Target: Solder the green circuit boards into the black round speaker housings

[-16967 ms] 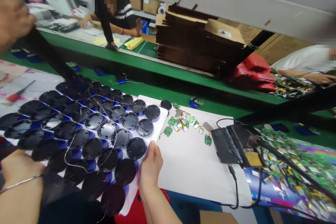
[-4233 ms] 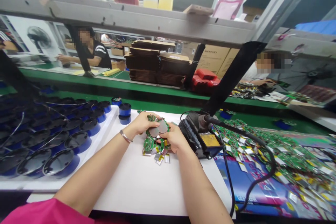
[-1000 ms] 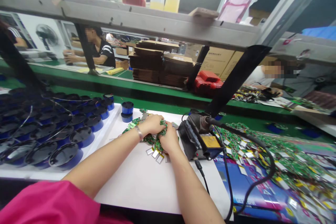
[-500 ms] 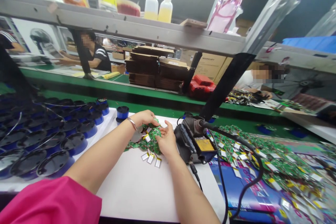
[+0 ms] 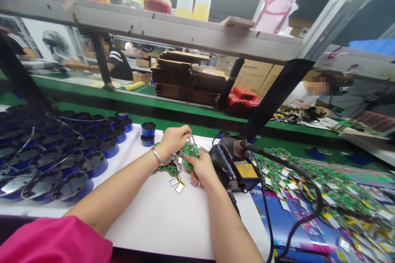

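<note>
While the right hand (image 5: 203, 168), half-curled, grips green circuit boards (image 5: 189, 151), the left hand (image 5: 173, 140) bends beside them. Its hold: can't tell.

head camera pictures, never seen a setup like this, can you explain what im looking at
There is no machine: a person works bare-handed, and every picture comes from one camera on their head, looking forward and down. The right hand holds a green circuit board; the left hand, with a silver bracelet at the wrist, is at the board's upper edge, though blur hides whether it pinches anything. More green boards and flat silver packs with yellow ends lie around them on the white work surface. To the left, round blue cases with black tops crowd a white tray; to the right are a black box with a yellow pad and a heap of green boards.
</note>
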### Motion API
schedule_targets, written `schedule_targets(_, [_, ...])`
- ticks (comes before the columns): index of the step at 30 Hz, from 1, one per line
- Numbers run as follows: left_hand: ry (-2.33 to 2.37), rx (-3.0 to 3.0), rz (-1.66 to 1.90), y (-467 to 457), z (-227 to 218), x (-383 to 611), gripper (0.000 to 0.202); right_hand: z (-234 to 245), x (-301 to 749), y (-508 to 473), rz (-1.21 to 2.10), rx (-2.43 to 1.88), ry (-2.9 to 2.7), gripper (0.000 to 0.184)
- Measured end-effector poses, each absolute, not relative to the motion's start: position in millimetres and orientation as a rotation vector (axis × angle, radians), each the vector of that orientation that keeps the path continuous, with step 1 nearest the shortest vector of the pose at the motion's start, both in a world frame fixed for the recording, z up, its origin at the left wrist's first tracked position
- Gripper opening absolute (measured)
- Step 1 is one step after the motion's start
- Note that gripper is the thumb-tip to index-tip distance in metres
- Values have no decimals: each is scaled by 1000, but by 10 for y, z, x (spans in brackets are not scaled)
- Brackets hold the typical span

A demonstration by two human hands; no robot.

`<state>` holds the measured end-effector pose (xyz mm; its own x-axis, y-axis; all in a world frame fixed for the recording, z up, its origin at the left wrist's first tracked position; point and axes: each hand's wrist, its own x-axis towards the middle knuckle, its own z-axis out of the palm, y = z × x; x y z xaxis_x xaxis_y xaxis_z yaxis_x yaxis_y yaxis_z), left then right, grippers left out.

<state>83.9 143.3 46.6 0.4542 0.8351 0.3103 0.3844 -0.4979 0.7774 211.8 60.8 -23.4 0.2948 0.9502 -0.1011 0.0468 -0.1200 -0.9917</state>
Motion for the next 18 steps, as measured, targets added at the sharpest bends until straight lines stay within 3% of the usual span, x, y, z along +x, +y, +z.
schedule_targets(9, [817, 2106, 647, 1572, 461, 711, 60, -48, 2099, 519, 1209, -1308, -1033, 38])
schedule_targets(18, [777, 2288, 794, 1280, 605, 793, 51, -24, 2110, 559, 1158, -1371, -948, 31])
